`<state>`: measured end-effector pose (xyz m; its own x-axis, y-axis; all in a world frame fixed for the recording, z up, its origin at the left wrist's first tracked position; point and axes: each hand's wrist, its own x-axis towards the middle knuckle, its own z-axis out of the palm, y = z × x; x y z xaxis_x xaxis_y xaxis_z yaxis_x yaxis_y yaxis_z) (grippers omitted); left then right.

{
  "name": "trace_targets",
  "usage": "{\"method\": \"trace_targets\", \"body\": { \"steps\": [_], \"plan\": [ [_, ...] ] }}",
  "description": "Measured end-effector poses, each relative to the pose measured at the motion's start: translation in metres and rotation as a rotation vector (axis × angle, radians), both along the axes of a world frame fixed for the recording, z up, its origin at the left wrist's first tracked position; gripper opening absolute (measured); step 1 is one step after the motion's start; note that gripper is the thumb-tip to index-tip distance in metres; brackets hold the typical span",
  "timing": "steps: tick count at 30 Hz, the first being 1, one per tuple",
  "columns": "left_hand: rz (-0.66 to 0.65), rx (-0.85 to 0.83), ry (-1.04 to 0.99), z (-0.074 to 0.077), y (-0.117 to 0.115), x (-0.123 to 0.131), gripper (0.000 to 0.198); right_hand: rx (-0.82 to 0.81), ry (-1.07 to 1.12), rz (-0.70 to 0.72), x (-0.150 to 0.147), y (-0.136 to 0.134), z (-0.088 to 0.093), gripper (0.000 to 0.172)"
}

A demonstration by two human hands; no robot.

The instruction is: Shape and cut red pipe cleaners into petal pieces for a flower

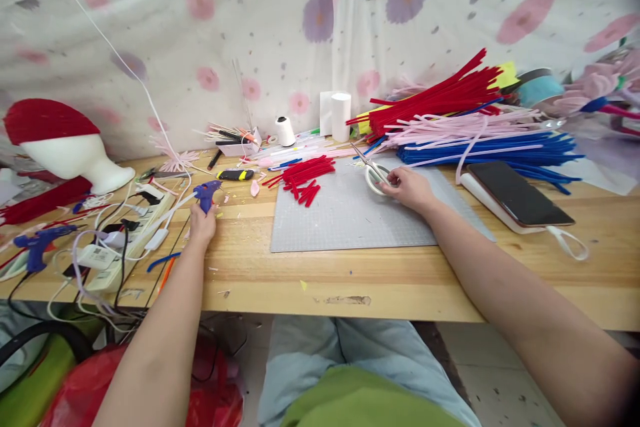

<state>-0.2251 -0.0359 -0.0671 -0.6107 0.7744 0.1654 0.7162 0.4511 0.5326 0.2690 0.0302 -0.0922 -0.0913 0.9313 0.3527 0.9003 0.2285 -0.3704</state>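
Blue glue gun point(207, 192) in left hand point(202, 225)

Left hand point(203, 225) is wrapped around the handle of a blue glue gun point(207, 193) out on the left side of the wooden surface point(260, 273), right by a power strip point(131, 230) with a mess of white cables. Right hand point(411, 188) sits on the grey cutting mat point(350, 213), fingers point(393, 180) on a pair of scissors point(367, 163) lying across a roll of white tape point(376, 179). Short red pipe cleaner pieces point(303, 177) lie at the mat's far left corner. Big piles of red, pink and blue pipe cleaners point(475, 127) are stacked behind, and a phone point(517, 193) lies to the right. A second blue glue gun point(37, 243) is at the far left.
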Motion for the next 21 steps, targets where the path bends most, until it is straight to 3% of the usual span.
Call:
{"method": "trace_targets", "body": {
  "steps": [7,15,21],
  "plan": [
    [-0.114,-0.011,0.095,-0.003,0.005,0.018,0.033,-0.049,-0.01,0.011,-0.001,0.0,0.0,0.027],
    [-0.073,-0.198,0.221,-0.006,0.014,0.025,0.042,-0.064,-0.069,-0.02,0.009,0.001,0.003,0.028],
    [-0.064,-0.141,0.223,-0.004,0.009,0.032,0.045,-0.109,-0.144,0.031,0.022,0.007,0.004,0.027]
  ]
}}
